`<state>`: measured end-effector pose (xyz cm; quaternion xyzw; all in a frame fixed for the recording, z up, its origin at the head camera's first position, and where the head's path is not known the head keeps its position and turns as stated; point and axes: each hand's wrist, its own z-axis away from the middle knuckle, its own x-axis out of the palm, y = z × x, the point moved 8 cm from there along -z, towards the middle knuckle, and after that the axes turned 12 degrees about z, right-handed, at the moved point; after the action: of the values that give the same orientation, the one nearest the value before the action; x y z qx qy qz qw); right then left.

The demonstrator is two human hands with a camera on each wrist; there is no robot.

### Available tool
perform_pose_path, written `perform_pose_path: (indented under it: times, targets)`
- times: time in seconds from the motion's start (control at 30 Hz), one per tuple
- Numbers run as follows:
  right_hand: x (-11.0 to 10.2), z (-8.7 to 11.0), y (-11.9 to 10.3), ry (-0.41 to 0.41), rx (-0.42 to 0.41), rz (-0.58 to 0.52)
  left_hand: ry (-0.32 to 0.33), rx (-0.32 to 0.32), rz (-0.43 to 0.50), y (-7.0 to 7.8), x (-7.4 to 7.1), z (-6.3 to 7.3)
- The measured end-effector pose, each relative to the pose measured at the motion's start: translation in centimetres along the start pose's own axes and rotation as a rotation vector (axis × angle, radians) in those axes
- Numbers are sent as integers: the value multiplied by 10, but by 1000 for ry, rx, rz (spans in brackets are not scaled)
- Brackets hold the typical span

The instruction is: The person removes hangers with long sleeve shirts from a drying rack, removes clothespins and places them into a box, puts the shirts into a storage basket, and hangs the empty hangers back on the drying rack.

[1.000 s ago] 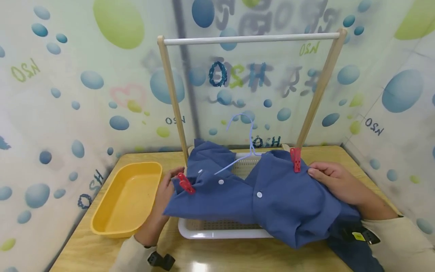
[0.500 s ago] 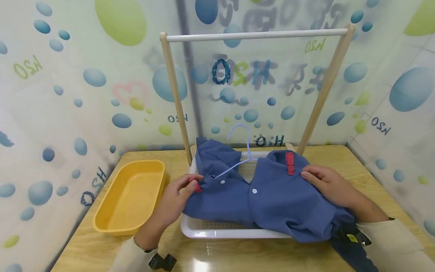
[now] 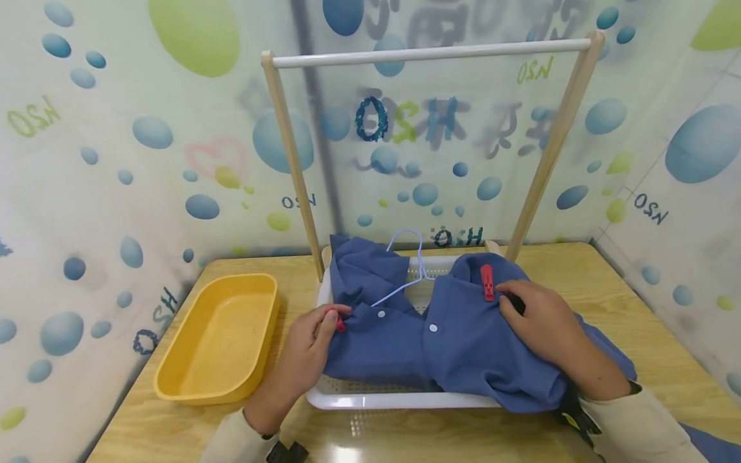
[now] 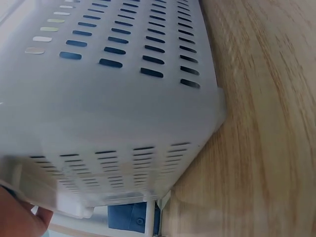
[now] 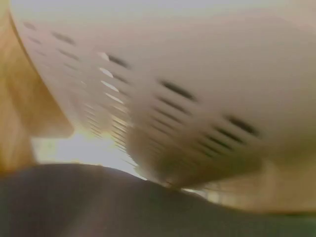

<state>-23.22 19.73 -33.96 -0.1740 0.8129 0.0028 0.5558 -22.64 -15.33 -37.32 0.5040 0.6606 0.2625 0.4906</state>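
Note:
A blue button-up shirt (image 3: 382, 350) lies over a white perforated basket (image 3: 405, 401), a light-blue hanger (image 3: 421, 257) sticking up from its collar opening. At the shirt's left shoulder my left hand (image 3: 309, 347) pinches a red clothespin (image 3: 339, 321), partly hidden by the fingers. My right hand (image 3: 541, 321) grips the cloth at the right shoulder, just beside a second red clothespin (image 3: 488, 283) standing on the shirt. In the left wrist view, fingers (image 4: 43, 216) show at the lower left below the basket wall (image 4: 113, 98). The right wrist view is blurred, with dark cloth (image 5: 74, 197) under the basket (image 5: 148, 64).
A yellow tub (image 3: 214, 347) stands on the wooden table (image 3: 145, 424) to the left. Behind the basket rises a rack with wooden posts (image 3: 292, 154) and a white top bar (image 3: 428, 54). A patterned wall (image 3: 370, 161) closes the back.
My left hand has come up from beside the shirt to pinch the left clothespin. The right hand has shifted left along the shoulder, nearer the right clothespin. The hanger hook has sunk lower.

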Motion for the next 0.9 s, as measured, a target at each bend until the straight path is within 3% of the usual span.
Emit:
perform_pose_path:
  times: [0.33, 0.57, 0.9]
  targets:
    - [20, 1, -6, 39, -61, 123, -36, 43, -79, 3, 2, 2]
    - [25, 1, -8, 28, -87, 143, -59, -38, -145, 1, 3, 2]
    - [24, 2, -7, 38, -62, 131, -20, -15, -105, 2, 0, 1]
